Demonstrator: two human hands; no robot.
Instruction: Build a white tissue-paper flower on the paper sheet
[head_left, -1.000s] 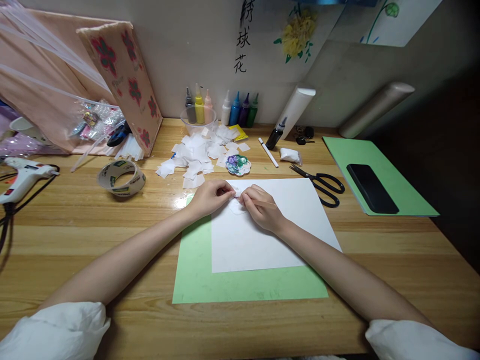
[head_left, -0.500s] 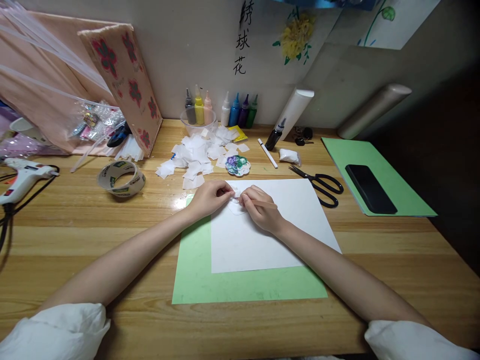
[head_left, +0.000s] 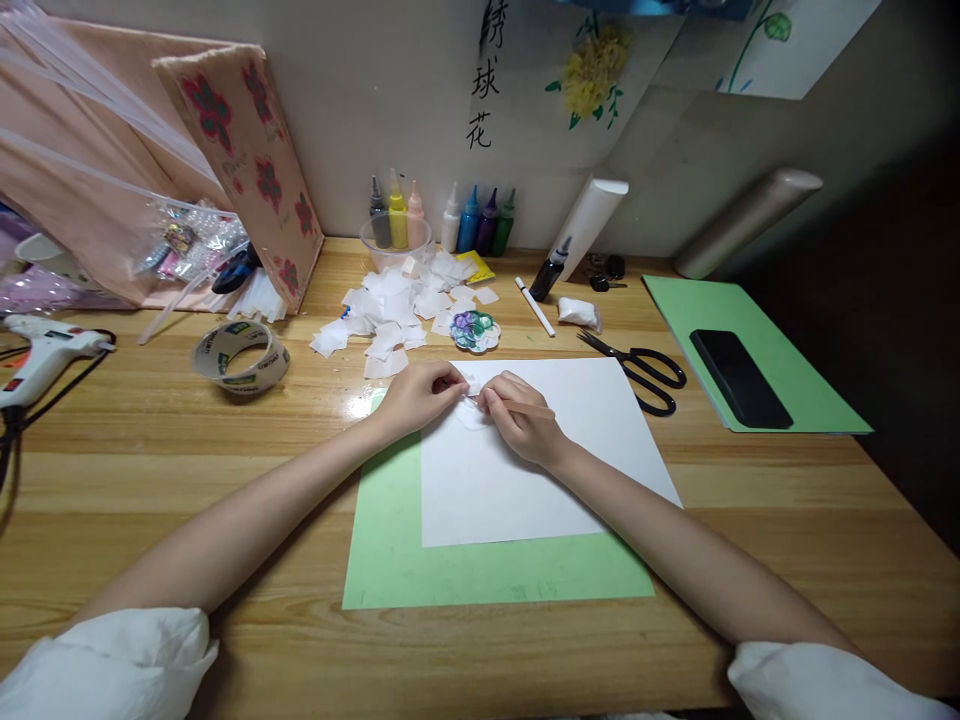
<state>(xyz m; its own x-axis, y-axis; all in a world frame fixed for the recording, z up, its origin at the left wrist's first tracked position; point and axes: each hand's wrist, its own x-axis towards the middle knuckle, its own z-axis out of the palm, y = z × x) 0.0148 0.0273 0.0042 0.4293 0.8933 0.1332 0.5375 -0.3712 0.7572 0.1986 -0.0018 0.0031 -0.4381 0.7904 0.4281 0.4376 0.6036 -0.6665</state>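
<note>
A white paper sheet (head_left: 555, 500) lies on a larger green sheet (head_left: 386, 540) in front of me. At its upper left, my left hand (head_left: 420, 395) has thumb and fingers pinched together over a small white paper piece (head_left: 473, 382). Close beside it, my right hand (head_left: 521, 420) grips a thin, tan pencil-like stick (head_left: 531, 409), its lower end among the fingers and pointing at the paper piece. Fingers partly hide that end. Just below the fingertips, more thin white paper (head_left: 472, 415) rests on the sheet.
Loose white paper squares (head_left: 394, 305) pile up behind my hands, near a paint-smeared palette (head_left: 475, 331). Black-handled scissors (head_left: 649, 375) and a phone (head_left: 741, 378) lie to the right. Leftward are a tape roll (head_left: 240, 375) and a glue gun (head_left: 49, 360). Several paint bottles (head_left: 469, 220) line the wall.
Both hands stay in nearly the same place, still close together over the white sheet. The view has shifted very slightly.
</note>
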